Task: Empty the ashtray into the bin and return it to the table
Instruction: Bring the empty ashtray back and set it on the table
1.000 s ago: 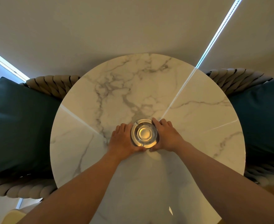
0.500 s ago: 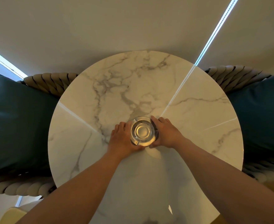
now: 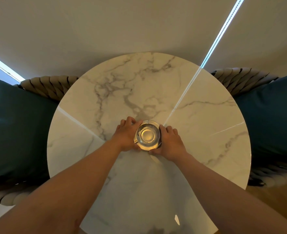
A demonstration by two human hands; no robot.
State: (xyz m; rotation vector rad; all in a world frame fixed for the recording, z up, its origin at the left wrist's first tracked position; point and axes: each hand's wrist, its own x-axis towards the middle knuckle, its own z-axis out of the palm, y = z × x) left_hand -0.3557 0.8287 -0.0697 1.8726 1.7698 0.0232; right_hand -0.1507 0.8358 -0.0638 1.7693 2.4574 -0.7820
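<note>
A round shiny metal ashtray [image 3: 147, 135] sits near the middle of a round white marble table [image 3: 198, 115]. Its bowl looks bare and reflective. My left hand [image 3: 126, 135] cups its left rim and my right hand [image 3: 170, 142] cups its right rim, thumbs at the near edge. Both hands grip it from the sides. I cannot tell whether the ashtray rests on the marble or is raised slightly. No bin is in view.
Two woven rope chairs flank the table, each with a dark teal cushion: one on the left [image 3: 16, 129], one on the right [image 3: 273, 115]. A beige wall stands behind the table. Wooden floor [image 3: 274, 196] shows at lower right.
The hands and ashtray hold almost the same spot on the table. My left fingers have spread a little further around the far rim. The view shifted slightly.
</note>
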